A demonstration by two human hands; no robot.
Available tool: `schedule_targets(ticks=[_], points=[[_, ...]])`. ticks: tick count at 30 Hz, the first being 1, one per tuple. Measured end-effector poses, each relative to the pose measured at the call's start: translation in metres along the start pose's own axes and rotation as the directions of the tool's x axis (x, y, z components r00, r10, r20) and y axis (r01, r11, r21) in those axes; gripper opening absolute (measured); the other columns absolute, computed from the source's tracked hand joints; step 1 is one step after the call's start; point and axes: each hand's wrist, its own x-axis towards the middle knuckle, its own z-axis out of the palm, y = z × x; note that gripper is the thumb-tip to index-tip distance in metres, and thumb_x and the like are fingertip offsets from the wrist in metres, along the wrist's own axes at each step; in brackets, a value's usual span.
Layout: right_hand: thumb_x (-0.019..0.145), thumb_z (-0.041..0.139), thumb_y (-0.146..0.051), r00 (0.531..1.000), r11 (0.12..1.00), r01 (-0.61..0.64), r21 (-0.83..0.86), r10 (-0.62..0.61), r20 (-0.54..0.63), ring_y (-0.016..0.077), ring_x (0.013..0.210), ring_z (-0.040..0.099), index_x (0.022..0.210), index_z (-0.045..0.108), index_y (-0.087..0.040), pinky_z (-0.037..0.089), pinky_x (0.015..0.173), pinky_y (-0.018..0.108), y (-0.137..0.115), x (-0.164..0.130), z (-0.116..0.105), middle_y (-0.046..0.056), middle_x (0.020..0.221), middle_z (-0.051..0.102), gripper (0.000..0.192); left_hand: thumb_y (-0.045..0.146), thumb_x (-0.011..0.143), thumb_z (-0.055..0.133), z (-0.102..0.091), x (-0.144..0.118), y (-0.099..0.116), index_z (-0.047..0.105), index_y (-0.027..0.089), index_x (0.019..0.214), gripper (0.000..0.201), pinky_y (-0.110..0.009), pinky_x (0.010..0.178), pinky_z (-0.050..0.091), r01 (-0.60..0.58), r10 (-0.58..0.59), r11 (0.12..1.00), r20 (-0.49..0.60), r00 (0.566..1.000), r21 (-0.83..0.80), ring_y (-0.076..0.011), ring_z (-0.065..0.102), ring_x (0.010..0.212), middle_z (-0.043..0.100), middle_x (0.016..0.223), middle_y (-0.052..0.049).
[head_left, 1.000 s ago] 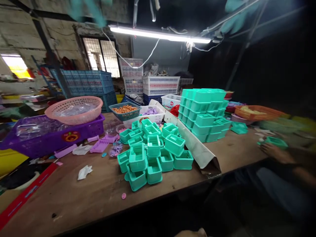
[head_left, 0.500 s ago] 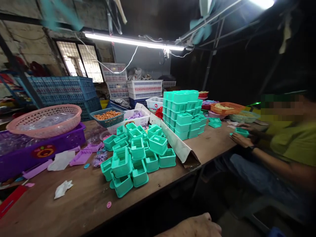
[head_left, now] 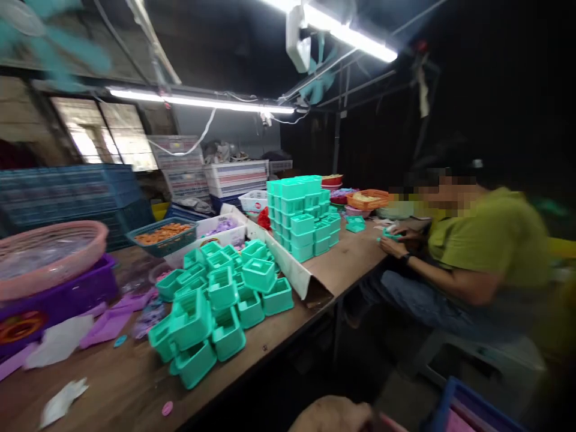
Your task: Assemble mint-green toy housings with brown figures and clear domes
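Observation:
At the bottom edge of the head view, my right hand [head_left: 335, 415] is partly cut off and blurred, held low in front of the table's edge. Its fingers are mostly out of sight, so whether it holds anything is unclear. A blue container [head_left: 454, 396] with something pink inside lies to the right of this hand. My left hand is out of view. On the table, a loose heap of turquoise plastic boxes [head_left: 222, 288] lies in front of me. Farther back, similar turquoise boxes stand in a neat stack [head_left: 292, 201].
A cardboard strip [head_left: 288, 261] separates the heap from the stack. To the left are a pink basket [head_left: 92, 243], a purple crate [head_left: 96, 285] and a basket of orange pieces [head_left: 164, 233]. On the right sits a co-worker [head_left: 472, 246], hands at a turquoise piece.
The view has swung right, so the table's contents appear farther left. The blue container shows more fully at the lower right. My right hand now sits lower in view, more cut off.

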Motion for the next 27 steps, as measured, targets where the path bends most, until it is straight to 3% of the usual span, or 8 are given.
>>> schedule_targets(ticks=[3, 6, 9, 12, 15, 19, 23, 27], points=[[0.1, 0.074, -0.061, 0.991, 0.997, -0.066, -0.028, 0.063, -0.118, 0.0428, 0.144, 0.061, 0.128, 0.074, -0.041, 0.069, 0.088, 0.056, 0.014, -0.006, -0.018, 0.005, 0.141, 0.072, 0.035, 0.053, 0.09, 0.076, -0.01, -0.022, 0.005, 0.079, 0.033, 0.116, 0.033, -0.03, 0.077, 0.053, 0.152, -0.152, 0.988, 0.001, 0.988, -0.016, -0.0226, 0.07, 0.089, 0.076, 0.104, -0.003], [0.11, 0.023, -0.07, 0.976, 0.995, -0.094, -0.027, 0.087, -0.202, 0.0512, 0.146, 0.058, 0.135, 0.074, -0.032, 0.062, 0.091, 0.067, 0.024, -0.012, -0.024, 0.003, 0.143, 0.074, 0.068, 0.042, 0.088, 0.077, -0.015, -0.024, 0.007, 0.085, 0.035, 0.109, 0.023, -0.028, 0.08, 0.055, 0.253, -0.252, 0.968, 0.076, 0.965, -0.003, -0.0228, 0.072, 0.097, 0.079, 0.111, 0.0], [0.098, 0.002, -0.076, 0.969, 0.998, -0.065, -0.006, 0.062, -0.237, 0.0572, 0.141, 0.059, 0.125, 0.081, -0.039, 0.056, 0.074, 0.061, 0.023, -0.013, -0.014, -0.004, 0.14, 0.075, 0.091, 0.031, 0.087, 0.079, -0.008, -0.014, 0.007, 0.087, 0.03, 0.102, 0.016, -0.027, 0.085, 0.055, 0.189, -0.187, 0.982, 0.171, 0.967, 0.007, -0.022, 0.074, 0.098, 0.081, 0.106, -0.001], [0.104, -0.009, -0.066, 0.971, 1.0, -0.006, 0.018, 0.01, -0.241, 0.0491, 0.137, 0.066, 0.126, 0.08, -0.034, 0.06, 0.08, 0.056, 0.017, -0.016, 0.004, 0.0, 0.13, 0.077, 0.097, 0.034, 0.092, 0.077, 0.0, -0.005, 0.007, 0.085, 0.027, 0.104, 0.016, -0.025, 0.087, 0.055, 0.04, -0.045, 0.999, 0.175, 0.984, 0.03, -0.0206, 0.074, 0.1, 0.081, 0.108, -0.002], [0.117, 0.029, -0.063, 0.973, 0.998, 0.046, 0.031, -0.037, -0.228, 0.0355, 0.129, 0.072, 0.133, 0.074, -0.026, 0.067, 0.094, 0.05, 0.011, -0.025, 0.024, 0.008, 0.128, 0.076, 0.061, 0.037, 0.096, 0.073, 0.004, -0.006, 0.018, 0.083, 0.026, 0.105, 0.017, -0.024, 0.082, 0.055, -0.038, 0.018, 0.994, 0.197, 0.98, 0.098, -0.0195, 0.075, 0.096, 0.08, 0.107, -0.001], [0.092, 0.083, -0.048, 0.983, 0.996, 0.082, 0.034, -0.076, -0.167, 0.0328, 0.119, 0.076, 0.128, 0.077, -0.033, 0.067, 0.099, 0.051, 0.009, -0.038, 0.054, 0.009, 0.131, 0.079, 0.04, 0.034, 0.096, 0.074, 0.007, -0.016, 0.04, 0.081, 0.025, 0.099, 0.011, -0.028, 0.089, 0.056, 0.005, -0.014, 0.981, 0.045, 0.999, 0.193, -0.0221, 0.075, 0.101, 0.081, 0.107, -0.003], [0.076, 0.078, -0.046, 0.99, 0.997, 0.067, 0.039, -0.072, 0.124, 0.0403, 0.115, 0.08, 0.1, 0.086, -0.041, 0.065, 0.1, 0.049, 0.011, -0.039, 0.065, 0.001, 0.109, 0.086, 0.025, 0.027, 0.09, 0.077, 0.007, -0.032, 0.048, 0.081, 0.023, 0.097, 0.009, -0.031, 0.095, 0.057, 0.041, -0.035, 0.984, -0.036, 0.999, 0.172, -0.0257, 0.077, 0.108, 0.082, 0.112, -0.006], [0.072, 0.076, -0.043, 0.89, 0.996, 0.08, 0.027, -0.083, 0.448, 0.0369, 0.095, 0.084, 0.089, 0.088, -0.033, 0.067, 0.089, 0.045, 0.014, -0.021, 0.031, 0.004, 0.086, 0.085, 0.023, 0.025, 0.095, 0.072, 0.001, -0.063, 0.032, 0.08, 0.025, 0.128, 0.033, -0.034, 0.102, 0.058, 0.041, -0.073, 0.966, -0.118, 0.99, -0.255, -0.0246, 0.079, 0.115, 0.082, 0.125, -0.007]])
